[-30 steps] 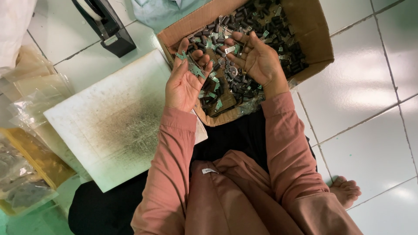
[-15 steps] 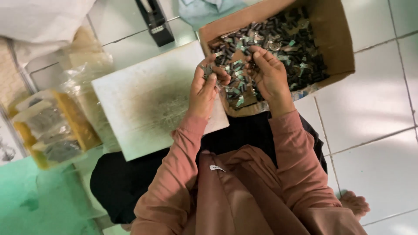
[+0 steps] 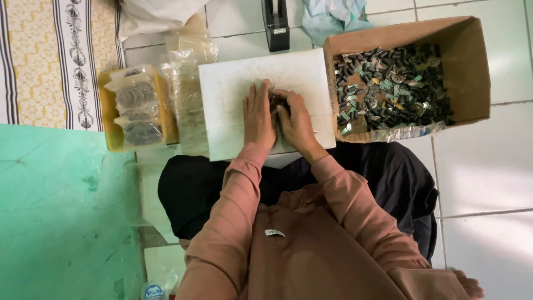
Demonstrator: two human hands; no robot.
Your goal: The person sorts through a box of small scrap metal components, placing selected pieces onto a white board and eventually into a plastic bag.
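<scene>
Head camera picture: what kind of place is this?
Probably a home floor used for small piecework: white floor tiles, a brown cardboard box of little metal parts, and a yellow tray holding bagged parts.

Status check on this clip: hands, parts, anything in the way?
Left hand and right hand together on white board, cupping small dark parts. Cardboard box of parts at right. Nothing blocking.

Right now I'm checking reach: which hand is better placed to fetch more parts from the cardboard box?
Right hand: it lies nearer the cardboard box; the left hand sits farther over the white board.
</scene>
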